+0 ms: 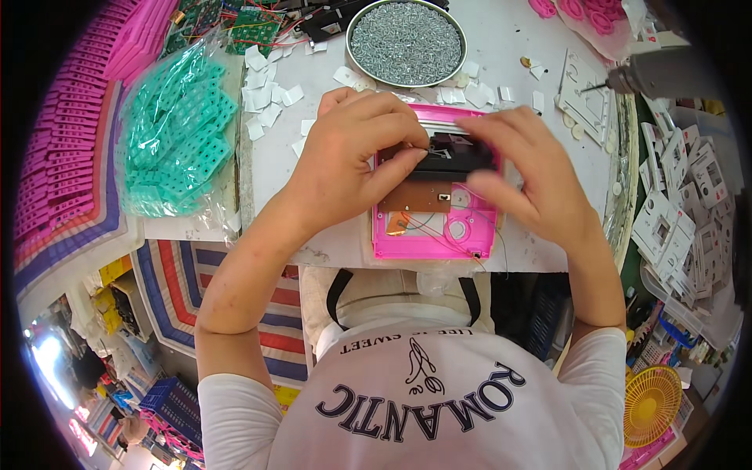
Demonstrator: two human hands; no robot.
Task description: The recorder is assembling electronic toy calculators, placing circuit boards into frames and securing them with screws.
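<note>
Thumb and index fingertips of the left hand [360, 145] close together over the black mechanism [450, 163]; whether something small sits between them, I cannot tell. The right hand [536, 172], blurred, has its fingers spread wide from the thumb around the mechanism's right end—contact is unclear. The mechanism lies in the upper part of a pink plastic housing [435, 252], above a brown circuit board [410, 197] and thin wires. The housing sits close to the counter's [505, 31] near edge, its upper wall just below a round tin of screws [406, 43], with little room between. White scraps [270, 98] crowd the upper left. Bare counter opens right of the right hand—up to a white panel [587, 98] and an electric screwdriver [658, 77] near the right edge.
</note>
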